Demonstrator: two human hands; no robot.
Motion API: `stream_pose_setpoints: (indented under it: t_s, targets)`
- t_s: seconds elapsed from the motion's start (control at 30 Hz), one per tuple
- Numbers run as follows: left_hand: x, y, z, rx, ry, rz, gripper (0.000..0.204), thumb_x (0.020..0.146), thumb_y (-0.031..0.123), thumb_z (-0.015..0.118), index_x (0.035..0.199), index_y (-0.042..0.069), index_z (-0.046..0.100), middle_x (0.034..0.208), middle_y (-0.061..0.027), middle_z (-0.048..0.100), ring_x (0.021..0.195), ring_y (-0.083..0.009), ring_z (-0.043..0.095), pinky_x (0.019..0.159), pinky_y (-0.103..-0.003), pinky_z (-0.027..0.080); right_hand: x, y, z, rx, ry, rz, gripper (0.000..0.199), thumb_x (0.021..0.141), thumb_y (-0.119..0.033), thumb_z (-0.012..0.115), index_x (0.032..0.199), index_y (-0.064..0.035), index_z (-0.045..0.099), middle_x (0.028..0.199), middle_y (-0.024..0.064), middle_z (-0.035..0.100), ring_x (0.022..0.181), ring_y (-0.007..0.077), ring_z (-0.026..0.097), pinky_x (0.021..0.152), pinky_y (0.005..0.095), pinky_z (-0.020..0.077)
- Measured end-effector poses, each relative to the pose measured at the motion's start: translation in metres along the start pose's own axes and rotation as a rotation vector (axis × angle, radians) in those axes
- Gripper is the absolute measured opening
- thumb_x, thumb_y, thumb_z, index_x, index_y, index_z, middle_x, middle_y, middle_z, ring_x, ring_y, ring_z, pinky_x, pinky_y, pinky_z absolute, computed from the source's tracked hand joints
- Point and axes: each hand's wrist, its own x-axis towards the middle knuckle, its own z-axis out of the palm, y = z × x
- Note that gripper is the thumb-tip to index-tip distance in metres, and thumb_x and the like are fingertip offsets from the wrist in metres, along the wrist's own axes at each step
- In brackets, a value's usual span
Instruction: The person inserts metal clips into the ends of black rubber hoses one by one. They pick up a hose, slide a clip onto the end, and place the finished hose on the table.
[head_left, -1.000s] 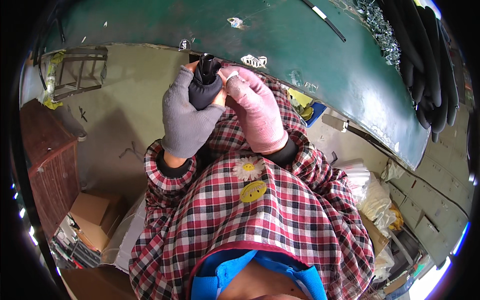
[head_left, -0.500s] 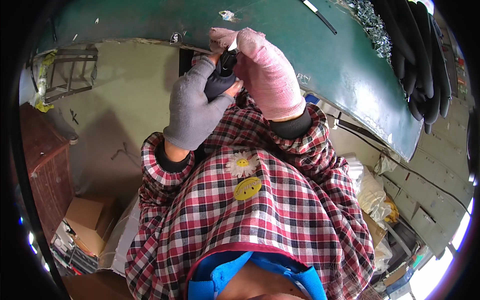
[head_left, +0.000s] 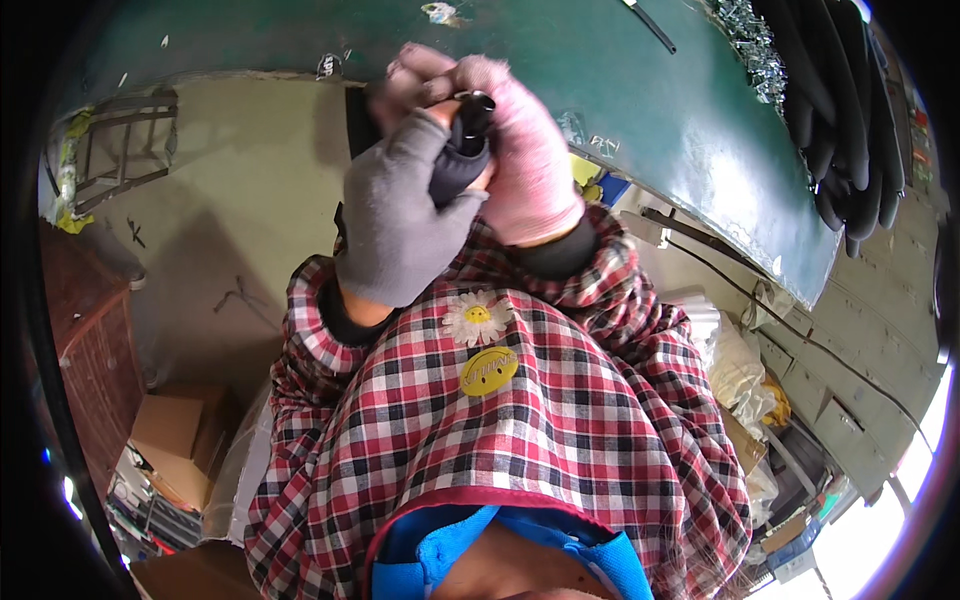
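My left hand (head_left: 400, 225), in a grey fingerless glove, wraps around a small black rubber part (head_left: 458, 160) held up close in front of my chest. My right hand (head_left: 510, 160), in a pink glove, closes over the top of the same black part, where a thin metal ring shows. Both hands touch each other. Most of the part is hidden between the fingers. My red plaid sleeves and apron fill the lower middle of the view.
A green workbench (head_left: 640, 120) curves across the top and right, with black rubber pieces (head_left: 850, 130) and a heap of small metal parts (head_left: 750, 50) on it. Cardboard boxes (head_left: 175, 440) lie on the floor at lower left, a metal frame (head_left: 120, 140) at upper left.
Both hands have come closer to the camera with the black part. The pink-gloved hand has closed more over its top.
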Motion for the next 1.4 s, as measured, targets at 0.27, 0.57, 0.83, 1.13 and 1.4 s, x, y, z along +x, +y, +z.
stream_pose_setpoints:
  t_s: [0.27,0.57,0.83,1.13,1.4]
  targets:
    - [0.044,0.006,-0.017,-0.116,-0.159,-0.091,0.042,0.082,0.013,0.078,0.119,0.001,0.063,0.097,-0.0214,0.071,0.09,-0.0358,0.072,0.077,-0.041,0.057,0.002,-0.004,0.002,0.054,0.08,-0.189,0.025,0.104,-0.026,0.057,0.11,-0.0014,0.059,0.131,0.0159,0.062,0.121,0.0264,0.059,0.107,0.0379,0.0468]
    - [0.026,0.022,-0.029,-0.268,0.083,-0.256,0.029,0.087,-0.003,0.067,0.116,0.002,0.064,0.099,-0.0011,0.068,0.078,-0.0058,0.059,0.07,-0.021,0.05,0.001,-0.031,0.009,-0.075,-0.023,-0.069,0.063,0.107,-0.051,0.038,0.147,-0.0022,0.045,0.154,0.016,0.045,0.146,0.0356,0.036,0.119,0.0467,0.0327]
    - [0.021,0.028,-0.029,-0.202,0.243,-0.088,0.047,0.08,0.008,0.076,0.124,0.0,0.063,0.105,-0.0194,0.07,0.098,-0.0311,0.072,0.087,-0.037,0.055,-0.006,0.01,0.035,-0.142,-0.148,0.11,0.066,0.108,-0.051,0.038,0.149,0.0009,0.042,0.148,0.0112,0.051,0.132,0.0212,0.051,0.115,0.0345,0.0359]
    - [0.005,0.031,-0.031,-0.096,0.216,-0.148,0.031,0.079,0.005,0.075,0.108,0.002,0.065,0.086,-0.0066,0.07,0.081,-0.0177,0.07,0.075,-0.033,0.055,-0.017,0.015,-0.003,0.017,-0.06,0.223,0.048,0.105,-0.04,0.054,0.133,-0.0011,0.057,0.117,0.0037,0.062,0.103,0.0146,0.056,0.094,0.0311,0.045]
    - [0.006,0.026,-0.024,-0.007,0.181,-0.033,0.035,0.079,0.009,0.078,0.111,0.002,0.065,0.089,-0.0144,0.072,0.081,-0.0262,0.073,0.073,-0.036,0.056,-0.039,-0.003,0.019,-0.11,0.121,0.244,0.033,0.099,-0.037,0.065,0.115,-0.0083,0.064,0.11,-0.001,0.063,0.101,0.0116,0.057,0.087,0.03,0.0472]
